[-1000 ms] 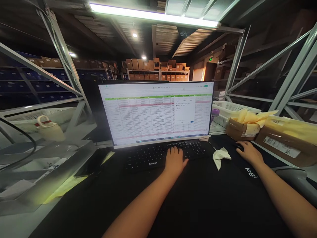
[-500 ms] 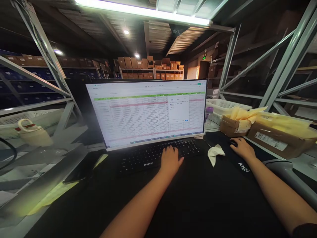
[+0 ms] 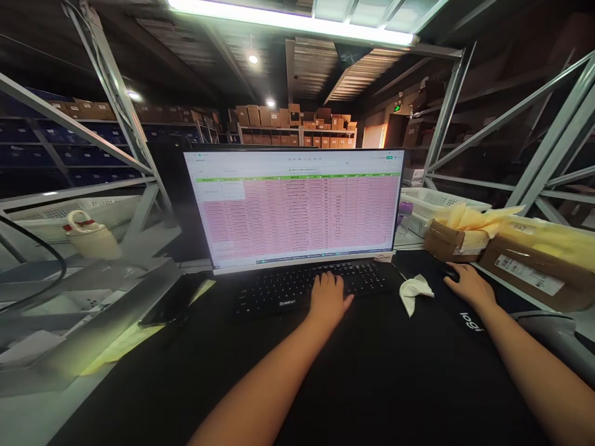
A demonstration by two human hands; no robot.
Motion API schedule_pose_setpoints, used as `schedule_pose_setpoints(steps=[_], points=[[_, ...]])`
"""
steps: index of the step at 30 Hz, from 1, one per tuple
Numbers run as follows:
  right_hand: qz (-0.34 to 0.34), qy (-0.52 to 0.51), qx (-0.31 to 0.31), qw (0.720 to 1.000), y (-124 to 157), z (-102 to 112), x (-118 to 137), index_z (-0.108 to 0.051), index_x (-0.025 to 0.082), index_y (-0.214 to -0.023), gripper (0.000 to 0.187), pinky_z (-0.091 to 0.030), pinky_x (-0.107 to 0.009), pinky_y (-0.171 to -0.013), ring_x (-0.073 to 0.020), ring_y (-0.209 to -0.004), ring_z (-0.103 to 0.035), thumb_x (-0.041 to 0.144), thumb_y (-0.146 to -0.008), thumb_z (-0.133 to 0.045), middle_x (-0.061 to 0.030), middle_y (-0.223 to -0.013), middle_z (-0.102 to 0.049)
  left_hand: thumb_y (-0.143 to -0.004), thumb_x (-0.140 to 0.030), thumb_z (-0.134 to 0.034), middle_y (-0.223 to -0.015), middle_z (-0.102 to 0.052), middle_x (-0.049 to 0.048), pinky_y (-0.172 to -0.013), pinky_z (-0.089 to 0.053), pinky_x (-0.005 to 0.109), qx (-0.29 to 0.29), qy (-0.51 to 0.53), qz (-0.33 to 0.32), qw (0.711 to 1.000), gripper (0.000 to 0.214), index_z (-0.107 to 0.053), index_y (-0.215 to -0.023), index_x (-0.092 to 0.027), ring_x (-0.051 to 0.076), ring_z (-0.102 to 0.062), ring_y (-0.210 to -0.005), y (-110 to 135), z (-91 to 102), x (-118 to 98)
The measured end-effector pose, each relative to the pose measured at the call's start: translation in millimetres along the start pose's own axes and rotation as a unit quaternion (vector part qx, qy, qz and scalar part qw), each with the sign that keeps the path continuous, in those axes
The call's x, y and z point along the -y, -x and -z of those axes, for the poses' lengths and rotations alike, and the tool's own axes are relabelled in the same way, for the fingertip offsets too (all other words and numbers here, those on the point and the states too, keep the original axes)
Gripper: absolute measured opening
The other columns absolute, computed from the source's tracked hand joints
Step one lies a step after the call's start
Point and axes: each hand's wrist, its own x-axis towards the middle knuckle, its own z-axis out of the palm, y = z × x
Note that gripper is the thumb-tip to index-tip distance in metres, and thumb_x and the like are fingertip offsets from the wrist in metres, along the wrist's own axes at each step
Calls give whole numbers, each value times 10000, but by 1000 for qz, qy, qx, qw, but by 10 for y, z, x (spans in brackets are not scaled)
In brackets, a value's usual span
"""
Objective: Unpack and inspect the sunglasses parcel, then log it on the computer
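Note:
My left hand (image 3: pixel 328 298) rests palm down over the right part of a black keyboard (image 3: pixel 269 294), its fingers stretched over the keys and its thumb out to the side. My right hand (image 3: pixel 470 286) curves over a black computer mouse (image 3: pixel 450 272), which is mostly hidden beneath it, on a dark mouse pad (image 3: pixel 471 322) with a "logi" mark. Behind the keyboard stands a monitor (image 3: pixel 297 210) showing a spreadsheet with a green header and mostly pink rows. Between my hands lies a crumpled white tissue (image 3: pixel 415 292).
Cardboard boxes (image 3: pixel 530 272) with yellow packets stand at the right, near a grey handheld device (image 3: pixel 546 325). White baskets (image 3: pixel 446 201) sit behind them. At the left are a dark phone-like slab (image 3: pixel 170 303) and a cream bottle (image 3: pixel 93 235). Metal rack posts flank the desk.
On the screen, the pop-up box is gone and the rows have turned mostly pink. The whole scene has shifted right in view. Both hands stay on the keyboard and the mouse.

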Motion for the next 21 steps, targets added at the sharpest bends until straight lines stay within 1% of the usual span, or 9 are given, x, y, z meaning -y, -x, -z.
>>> schedule_pose_setpoints(steps=[4,8,11,16,21], points=[[-3,-1,-3,1000,-3,4,0,-691,198,-1287,571,-503,-448,-1029,-298,-1124,-639,452,-795,-556,-140,-1222,-657,-975,-518,-557,-1429,-596,222,-1150,-397,510,-3,0,-4,1000,557,-602,-1351,-109,346,-550,-1313,2,-15,8],[0,-5,-8,1000,-5,6,2,-705,212,-1254,537,-492,-435,-1048,-285,-1139,-634,447,-791,-564,-121,-1219,-657,-975,-511,-558,-1422,-591,239,-1156,-388,503,-4,1,-8,1000,570,-599,-1350,-83,352,-544,-1311,-6,-13,4],[-2,-6,-10,1000,-8,17,6,-700,218,-1259,522,-492,-417,-1047,-272,-1152,-630,425,-798,-572,-115,-1238,-652,-975,-488,-563,-1404,-595,252,-1151,-386,514,-7,3,-11,1000,549,-604,-1334,-74,364,-542,-1303,-14,-6,2],[-26,4,-10,1000,-15,68,28,-698,245,-1262,488,-495,-405,-1038,-254,-1147,-630,389,-806,-601,-104,-1240,-652,-980,-467,-555,-1381,-609,247,-1139,-396,514,-13,5,-18,1000,514,-612,-1313,-80,365,-558,-1274,-23,3,5],[-39,15,10,999,13,142,85,-672,252,-1316,491,-496,-380,-1031,-239,-1155,-625,413,-860,-581,-100,-1287,-635,-980,-477,-547,-1400,-603,241,-1145,-390,508,-12,-5,-15,1000,527,-612,-1323,-82,371,-554,-1287,-39,1,-3]])
